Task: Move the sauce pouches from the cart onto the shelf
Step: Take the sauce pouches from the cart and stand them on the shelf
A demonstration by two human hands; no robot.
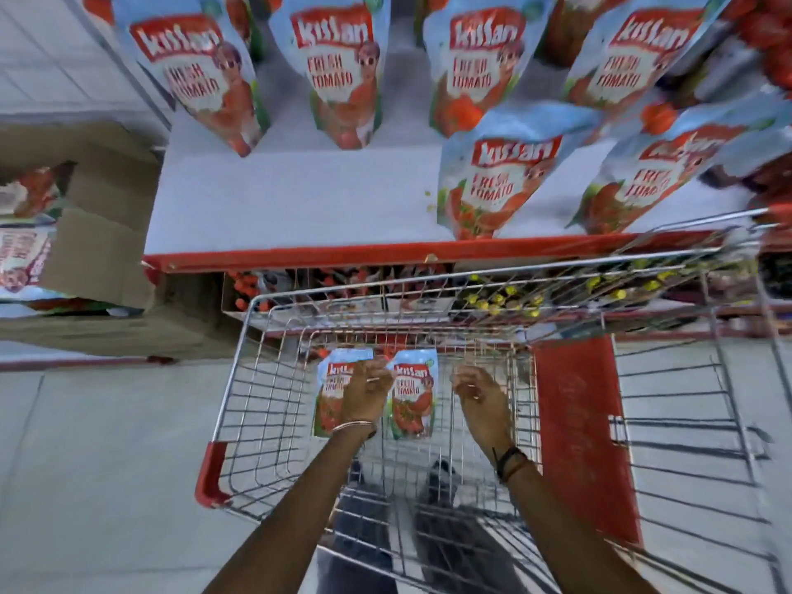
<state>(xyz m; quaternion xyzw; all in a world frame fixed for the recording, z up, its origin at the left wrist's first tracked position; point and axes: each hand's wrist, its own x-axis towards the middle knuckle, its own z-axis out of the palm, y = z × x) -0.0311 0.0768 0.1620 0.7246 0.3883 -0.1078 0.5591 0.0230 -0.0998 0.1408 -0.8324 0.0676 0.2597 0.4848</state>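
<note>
Head view, looking down into a wire cart (pixel 257 405); both bare hands lowered inside the basket; left hand (pixel 367 390) with fingers curled, lying over the gap between two sauce pouches (pixel 413 394) flat on the cart floor, one pouch partly hidden under that hand and to its left, the other just to its right; cannot tell whether the curled fingers actually pinch a pouch edge or merely touch it; thin bangle (pixel 352 423) at that wrist; right hand (pixel 476 392) to the right of both pouches, fingers loosely bent and pinching nothing, apart from the nearer pouch; dark band (pixel 510 463) around that wrist; red panel (pixel 576 439) of the cart beyond the right hand, on its outer side; past both hands, ahead and higher, a white shelf (pixel 291 199) with a red front edge, bearing more pouches upright: a back row across the top, two nearer ones ahead of the right hand, bare shelf surface ahead of the left; cardboard box (pixel 98 250) far off to the left of the left hand, with similar pouches inside; dark shoes and trouser legs visible through the wire below the forearms.
</note>
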